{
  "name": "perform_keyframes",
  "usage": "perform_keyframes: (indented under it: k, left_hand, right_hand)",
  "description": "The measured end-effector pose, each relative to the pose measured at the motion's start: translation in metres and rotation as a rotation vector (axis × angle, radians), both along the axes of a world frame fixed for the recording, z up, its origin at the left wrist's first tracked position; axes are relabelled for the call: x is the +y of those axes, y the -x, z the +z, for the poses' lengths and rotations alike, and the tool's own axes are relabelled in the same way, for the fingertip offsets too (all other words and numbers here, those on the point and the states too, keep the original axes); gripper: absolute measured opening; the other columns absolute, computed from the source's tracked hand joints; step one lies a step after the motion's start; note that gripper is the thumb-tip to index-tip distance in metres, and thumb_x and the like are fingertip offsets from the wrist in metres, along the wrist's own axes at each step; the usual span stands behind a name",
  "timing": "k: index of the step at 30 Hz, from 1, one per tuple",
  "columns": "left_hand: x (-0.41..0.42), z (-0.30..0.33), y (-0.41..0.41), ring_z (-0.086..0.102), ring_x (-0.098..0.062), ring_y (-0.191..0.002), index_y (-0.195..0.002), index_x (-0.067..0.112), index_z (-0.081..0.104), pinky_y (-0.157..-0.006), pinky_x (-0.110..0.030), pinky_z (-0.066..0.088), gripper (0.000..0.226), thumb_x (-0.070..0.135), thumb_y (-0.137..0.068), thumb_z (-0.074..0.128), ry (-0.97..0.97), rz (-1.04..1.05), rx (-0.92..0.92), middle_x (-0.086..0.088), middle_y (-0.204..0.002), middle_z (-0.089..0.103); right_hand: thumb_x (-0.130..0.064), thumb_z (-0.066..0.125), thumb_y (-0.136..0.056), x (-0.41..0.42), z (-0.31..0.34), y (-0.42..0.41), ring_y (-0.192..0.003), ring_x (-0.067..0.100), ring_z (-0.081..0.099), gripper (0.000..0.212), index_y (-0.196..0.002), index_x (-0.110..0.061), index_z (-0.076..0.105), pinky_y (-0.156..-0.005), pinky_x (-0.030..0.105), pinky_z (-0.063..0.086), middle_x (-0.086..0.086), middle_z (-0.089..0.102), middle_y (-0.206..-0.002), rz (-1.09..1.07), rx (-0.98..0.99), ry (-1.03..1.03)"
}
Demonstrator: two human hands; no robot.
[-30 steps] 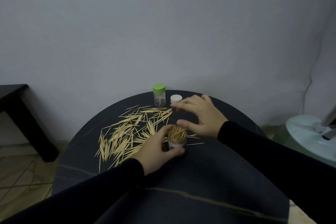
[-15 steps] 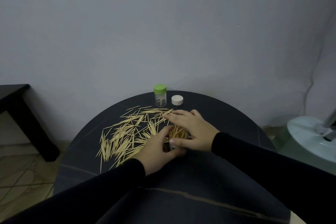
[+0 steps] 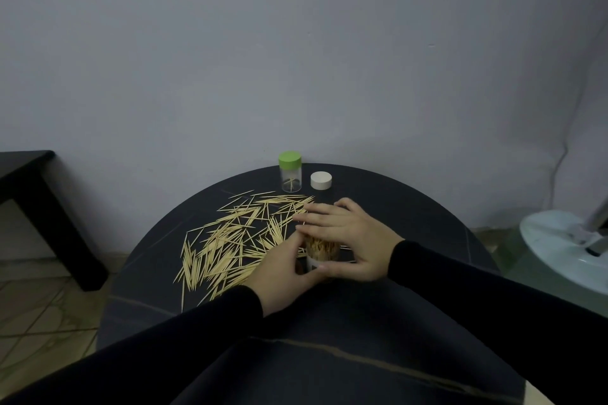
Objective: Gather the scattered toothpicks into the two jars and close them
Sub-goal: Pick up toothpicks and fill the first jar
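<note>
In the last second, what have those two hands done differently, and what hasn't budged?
The right hand has come back from near the white lid and now lies over the open jar of toothpicks, its thumb against the jar's side. The left hand still holds that jar from the left. The green-capped jar, the white lid and the scattered toothpicks on the dark round table stayed put.

Pale wooden toothpicks (image 3: 230, 240), clear plastic jar (image 3: 291, 178) — matt dark table (image 3: 378, 306)
</note>
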State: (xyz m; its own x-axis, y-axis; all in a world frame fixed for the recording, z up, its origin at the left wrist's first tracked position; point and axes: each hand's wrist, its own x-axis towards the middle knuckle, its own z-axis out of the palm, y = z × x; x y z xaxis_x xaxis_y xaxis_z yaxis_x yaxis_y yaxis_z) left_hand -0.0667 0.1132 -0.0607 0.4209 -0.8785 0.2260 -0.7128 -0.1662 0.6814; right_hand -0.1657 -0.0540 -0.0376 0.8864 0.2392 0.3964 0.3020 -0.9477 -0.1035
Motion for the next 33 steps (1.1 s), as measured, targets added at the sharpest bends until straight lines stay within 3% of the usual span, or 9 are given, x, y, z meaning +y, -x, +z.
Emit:
perform_keyframes:
  k: [5, 12, 18, 25, 30, 33]
  left_hand:
    - [0.002, 0.001, 0.002, 0.052, 0.016, -0.095, -0.134, 0.028, 0.043, -0.081, 0.002, 0.034, 0.064, 0.035, -0.079, 0.075, 0.028, 0.002, 0.041, 0.024, -0.109, 0.055]
    - [0.001, 0.0, 0.001, 0.05, 0.019, -0.101, -0.128, 0.035, 0.044, -0.081, -0.001, 0.038, 0.059, 0.035, -0.078, 0.076, 0.032, -0.003, 0.065, 0.024, -0.107, 0.058]
    - [0.002, 0.001, 0.002, 0.052, 0.018, -0.099, -0.13, 0.033, 0.044, -0.084, -0.002, 0.039, 0.06, 0.035, -0.079, 0.076, 0.03, -0.004, 0.067, 0.021, -0.108, 0.059]
    - [0.001, -0.001, 0.001, 0.053, 0.017, -0.095, -0.123, 0.034, 0.045, -0.08, -0.003, 0.039, 0.051, 0.035, -0.08, 0.074, 0.034, -0.005, 0.033, 0.023, -0.104, 0.058]
    - [0.001, -0.002, 0.001, 0.054, 0.01, -0.1, -0.132, 0.033, 0.042, -0.085, -0.004, 0.038, 0.061, 0.035, -0.08, 0.075, 0.034, -0.004, 0.041, 0.022, -0.109, 0.057]
    - [0.001, -0.002, 0.0, 0.052, 0.016, -0.096, -0.128, 0.032, 0.044, -0.081, -0.001, 0.037, 0.056, 0.035, -0.08, 0.074, 0.032, -0.005, 0.033, 0.022, -0.107, 0.057]
  right_hand:
    - [-0.053, 0.049, -0.088, -0.013, 0.003, 0.004, -0.138, 0.01, 0.035, 0.066, -0.145, -0.021, 0.041, -0.104, 0.044, 0.031, -0.003, 0.046, -0.146, -0.027, -0.053, -0.1]
    - [-0.051, 0.052, -0.088, -0.025, 0.002, 0.009, -0.118, 0.021, 0.051, 0.049, -0.123, -0.02, 0.066, -0.091, 0.037, 0.036, -0.001, 0.06, -0.131, 0.022, -0.149, 0.064]
    - [-0.049, 0.051, -0.088, -0.021, 0.002, 0.006, -0.116, 0.023, 0.052, 0.055, -0.133, -0.017, 0.058, -0.09, 0.043, 0.04, 0.002, 0.06, -0.129, -0.002, -0.192, 0.01]
    - [-0.053, 0.037, -0.094, -0.017, -0.001, 0.005, -0.123, 0.023, 0.047, 0.057, -0.136, -0.019, 0.055, -0.089, 0.04, 0.035, 0.0, 0.049, -0.144, 0.008, -0.151, 0.26]
    - [-0.05, 0.04, -0.093, -0.011, 0.001, 0.006, -0.117, 0.024, 0.05, 0.055, -0.136, -0.019, 0.055, -0.084, 0.041, 0.034, -0.002, 0.053, -0.14, -0.026, -0.294, 0.187]
    - [-0.052, 0.041, -0.092, -0.014, 0.001, 0.005, -0.12, 0.024, 0.048, 0.055, -0.136, -0.022, 0.055, -0.088, 0.041, 0.032, -0.001, 0.049, -0.144, 0.01, -0.224, 0.266]
